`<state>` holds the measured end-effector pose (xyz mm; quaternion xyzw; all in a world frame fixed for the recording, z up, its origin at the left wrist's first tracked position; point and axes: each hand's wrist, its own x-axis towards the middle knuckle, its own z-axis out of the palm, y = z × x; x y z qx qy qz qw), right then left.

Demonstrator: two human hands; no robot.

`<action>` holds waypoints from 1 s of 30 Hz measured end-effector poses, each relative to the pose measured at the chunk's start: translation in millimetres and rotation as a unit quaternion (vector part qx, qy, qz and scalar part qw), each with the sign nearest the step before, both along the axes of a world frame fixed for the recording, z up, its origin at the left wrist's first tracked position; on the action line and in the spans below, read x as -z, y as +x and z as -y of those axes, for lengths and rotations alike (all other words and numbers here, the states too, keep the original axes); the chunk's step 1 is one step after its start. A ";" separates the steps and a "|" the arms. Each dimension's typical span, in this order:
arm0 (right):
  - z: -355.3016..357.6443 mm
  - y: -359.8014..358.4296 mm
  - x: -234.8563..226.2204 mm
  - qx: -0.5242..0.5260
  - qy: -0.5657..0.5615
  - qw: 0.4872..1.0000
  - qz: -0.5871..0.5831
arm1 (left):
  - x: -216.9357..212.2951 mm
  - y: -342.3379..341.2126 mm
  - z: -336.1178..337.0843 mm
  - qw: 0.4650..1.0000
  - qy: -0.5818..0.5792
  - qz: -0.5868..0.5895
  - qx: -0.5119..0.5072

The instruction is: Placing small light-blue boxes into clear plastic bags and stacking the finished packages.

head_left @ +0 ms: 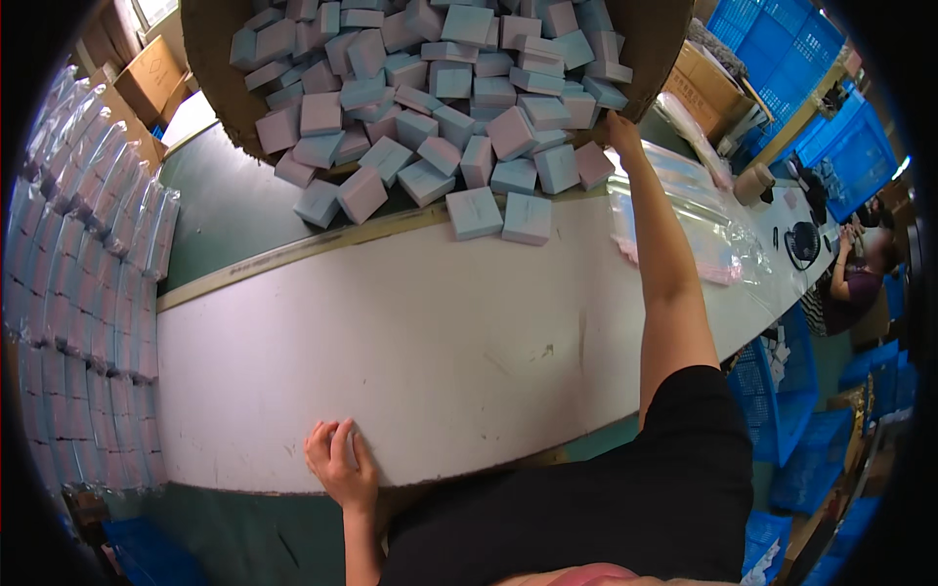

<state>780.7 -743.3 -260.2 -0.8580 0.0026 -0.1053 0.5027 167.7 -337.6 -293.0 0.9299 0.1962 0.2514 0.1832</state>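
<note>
A large cardboard box (217, 83) lies tipped with its mouth toward me at the far side of the table. Many small pale pink and light blue boxes (450, 80) fill it and spill out over its lower edge. Two of them, including a small box (527, 219) at the front, rest on the white tabletop (391, 342). My right hand (622, 134) reaches far forward and is closed on the right edge of the cardboard box; its fingertips are partly hidden. At the near table edge, my left hand (342, 467) rests with fingers slightly bent and apart, holding nothing.
Tall stacks of clear-wrapped packs (83, 293) line the left side. Clear plastic film (684, 220) lies right of my forearm. A small black fan (803, 244) stands farther right, near a seated person (860, 283). Blue crates (816, 459) stand on the floor at right.
</note>
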 end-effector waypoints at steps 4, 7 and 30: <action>29.3 86.6 36.2 0.058 0.154 0.985 -0.053 | 3.3 0.4 -0.7 1.000 -0.011 -0.003 0.000; -16.3 97.7 44.7 -0.045 0.250 0.967 -0.011 | 5.6 0.1 2.5 0.999 -0.003 -0.018 -0.026; -73.5 -180.2 -13.9 -0.345 0.056 0.936 0.035 | -13.7 77.1 79.9 0.975 0.020 -0.145 0.170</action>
